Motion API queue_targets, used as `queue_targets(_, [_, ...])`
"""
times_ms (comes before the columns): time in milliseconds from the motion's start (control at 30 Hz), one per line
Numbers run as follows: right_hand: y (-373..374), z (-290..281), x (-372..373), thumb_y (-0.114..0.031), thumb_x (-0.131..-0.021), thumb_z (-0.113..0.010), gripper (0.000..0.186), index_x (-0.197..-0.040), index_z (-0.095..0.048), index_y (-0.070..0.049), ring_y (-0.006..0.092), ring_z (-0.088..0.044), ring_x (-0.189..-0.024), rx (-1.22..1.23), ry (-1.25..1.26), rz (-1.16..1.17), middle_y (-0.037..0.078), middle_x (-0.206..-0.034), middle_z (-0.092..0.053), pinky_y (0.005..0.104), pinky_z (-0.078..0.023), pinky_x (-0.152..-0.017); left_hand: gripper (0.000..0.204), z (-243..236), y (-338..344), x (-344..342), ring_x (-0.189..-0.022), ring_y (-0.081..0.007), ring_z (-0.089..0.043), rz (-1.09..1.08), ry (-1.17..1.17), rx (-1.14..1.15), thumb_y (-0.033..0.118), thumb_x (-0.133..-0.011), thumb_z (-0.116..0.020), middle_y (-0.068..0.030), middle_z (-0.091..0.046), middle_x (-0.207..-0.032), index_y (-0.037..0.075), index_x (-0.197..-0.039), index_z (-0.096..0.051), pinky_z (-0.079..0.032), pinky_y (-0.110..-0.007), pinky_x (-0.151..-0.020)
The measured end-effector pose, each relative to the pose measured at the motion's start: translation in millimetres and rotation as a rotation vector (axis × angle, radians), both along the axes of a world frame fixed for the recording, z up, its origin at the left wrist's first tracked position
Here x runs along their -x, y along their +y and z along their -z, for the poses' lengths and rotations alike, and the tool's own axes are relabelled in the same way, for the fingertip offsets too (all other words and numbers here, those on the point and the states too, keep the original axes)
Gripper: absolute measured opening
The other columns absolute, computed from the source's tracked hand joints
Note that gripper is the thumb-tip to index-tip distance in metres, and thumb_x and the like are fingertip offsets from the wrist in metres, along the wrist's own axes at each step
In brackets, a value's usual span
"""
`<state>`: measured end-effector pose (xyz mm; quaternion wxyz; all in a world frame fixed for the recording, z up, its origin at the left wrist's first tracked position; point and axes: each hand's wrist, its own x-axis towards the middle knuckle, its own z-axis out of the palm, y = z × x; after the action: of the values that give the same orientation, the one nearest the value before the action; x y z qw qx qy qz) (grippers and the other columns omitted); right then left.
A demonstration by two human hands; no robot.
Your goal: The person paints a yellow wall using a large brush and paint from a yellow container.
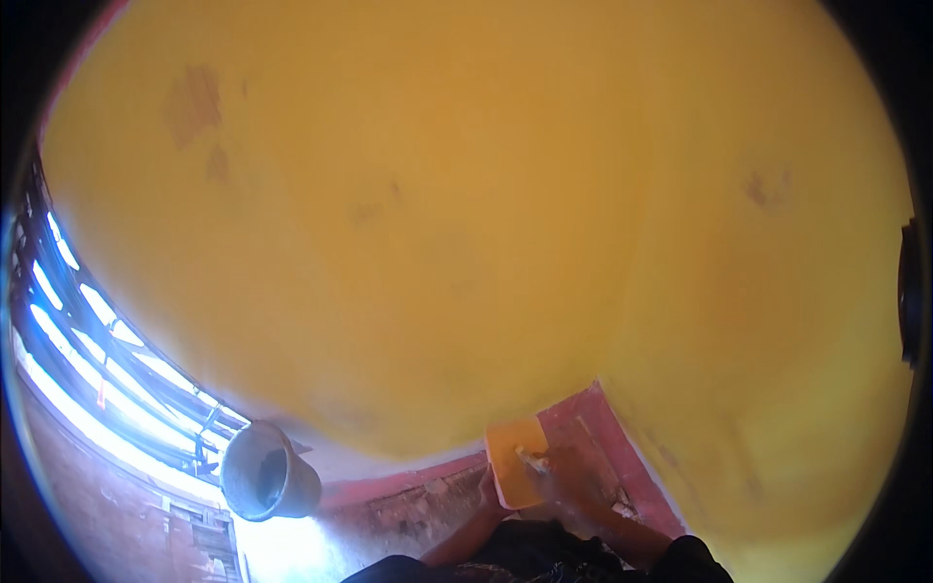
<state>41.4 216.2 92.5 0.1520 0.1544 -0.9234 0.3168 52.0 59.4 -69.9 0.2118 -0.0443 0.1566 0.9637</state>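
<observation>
At the bottom centre, my left hand [491, 494] grips the side of a small rectangular tray of orange-yellow paint [510, 437]. My right hand [566, 481] is over the tray's right part, closed on a pale handled tool [530, 459], apparently a brush, whose head is too blurred to make out. Both forearms rise from the lower edge in dark sleeves. A large yellow-painted wall [466, 214] fills most of the view, with several darker patches on it and a pink-red border [617, 437] at its lower corner.
A grey bucket [248, 471] sits at the lower left, below a bright barred opening [107, 350] along the left side. A worn reddish surface [121, 486] lies under that opening. A dark object [909, 291] shows at the far right rim.
</observation>
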Motion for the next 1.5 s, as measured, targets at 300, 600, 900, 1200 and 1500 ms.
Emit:
queue_targets(300, [14,-1,-11,-0.033,-0.07,-0.066,0.034,-0.076,-0.062,0.0,0.0342,-0.06,-0.064,-0.087,-0.194,0.174,0.018,-0.066,-0.06,0.0436,-0.046,-0.062,0.061,-54,21,-15,-0.111,-0.0331,-0.049,0.049,-0.125,-0.121,0.052,-0.087,-0.041,-0.0155,-0.05,-0.123,0.007,-0.129,-0.04,-0.039,-0.051,-0.094])
queue_targets(600, [18,-15,-1,-0.029,-0.069,-0.068,0.036,-0.084,-0.059,0.003,0.0382,-0.059,-0.077,-0.041,-0.12,0.244,0.022,-0.083,-0.061,0.0428,-0.047,-0.068,0.056,-49,35,-10,-0.113,-0.0352,-0.048,0.02,-0.254,0.186,0.043,-0.088,-0.043,-0.0157,-0.049,-0.124,0.006,-0.129,-0.039,-0.036,-0.053,-0.097])
queue_targets(900, [35,-5,-8,-0.033,-0.07,-0.066,0.041,-0.092,-0.057,0.001,0.0363,-0.058,-0.08,-0.116,-0.323,0.195,0.022,-0.085,-0.06,0.0419,-0.046,-0.069,0.055,-46,38,-18,-0.113,-0.0339,-0.048,0.131,-0.161,0.007,0.044,-0.089,-0.043,-0.0147,-0.049,-0.124,0.006,-0.129,-0.039,-0.037,-0.053,-0.096])
queue_targets(1200, [35,8,-28,-0.036,-0.071,-0.063,0.038,-0.086,-0.062,-0.001,0.0377,-0.058,-0.074,-0.08,-0.273,0.264,0.021,-0.078,-0.061,0.0448,-0.045,-0.071,0.058,-28,35,-23,-0.108,-0.0325,-0.052,0.143,-0.164,0.172,0.049,-0.087,-0.044,-0.0128,-0.053,-0.118,0.006,-0.126,-0.042,-0.04,-0.05,-0.093])
queue_targets(1500, [48,14,-36,-0.031,-0.071,-0.064,0.028,-0.072,-0.063,-0.004,0.0353,-0.058,-0.068,0.007,-0.086,0.347,0.019,-0.068,-0.059,0.0442,-0.045,-0.067,0.056,-47,59,-33,-0.105,-0.0281,-0.054,0.119,0.025,0.108,0.048,-0.088,-0.043,-0.0113,-0.055,-0.115,0.007,-0.125,-0.043,-0.042,-0.045,-0.092])
